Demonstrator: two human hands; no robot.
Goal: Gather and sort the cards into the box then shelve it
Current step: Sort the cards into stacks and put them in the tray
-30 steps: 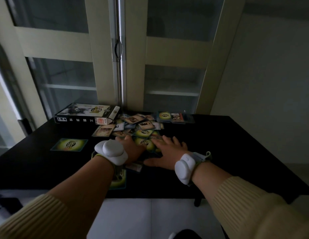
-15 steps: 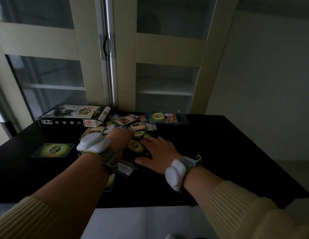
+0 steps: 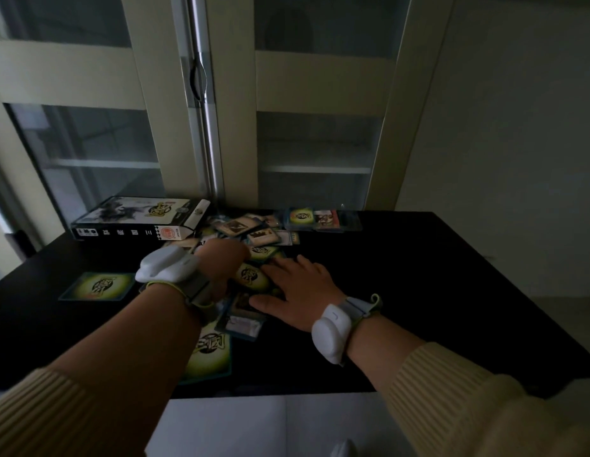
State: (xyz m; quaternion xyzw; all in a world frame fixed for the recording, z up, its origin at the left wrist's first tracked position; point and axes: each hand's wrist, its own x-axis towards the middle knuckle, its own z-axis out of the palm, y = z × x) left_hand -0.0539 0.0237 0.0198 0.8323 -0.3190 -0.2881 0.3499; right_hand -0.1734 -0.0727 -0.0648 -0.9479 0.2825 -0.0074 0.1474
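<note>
Mid-table, near the back edge | my right hand [image 3: 300, 285] flat, fingers straight, on scattered green-backed cards [image 3: 254, 275] | left hand [image 3: 226, 262] fingers hidden, cannot tell | risk: sweeping pushes cards off the glossy black table [image 3: 452, 291].

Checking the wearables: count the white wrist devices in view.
2: one wrist device on the left wrist, above the cards; one wrist device on the right wrist, near the table's front edge.

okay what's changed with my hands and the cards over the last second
Your left hand has reached farther into the card pile, toward the box; whether it has a grip on a card is hidden. Your right hand lies flat on the cards as before. The box and the lone card at left haven't moved.
</note>
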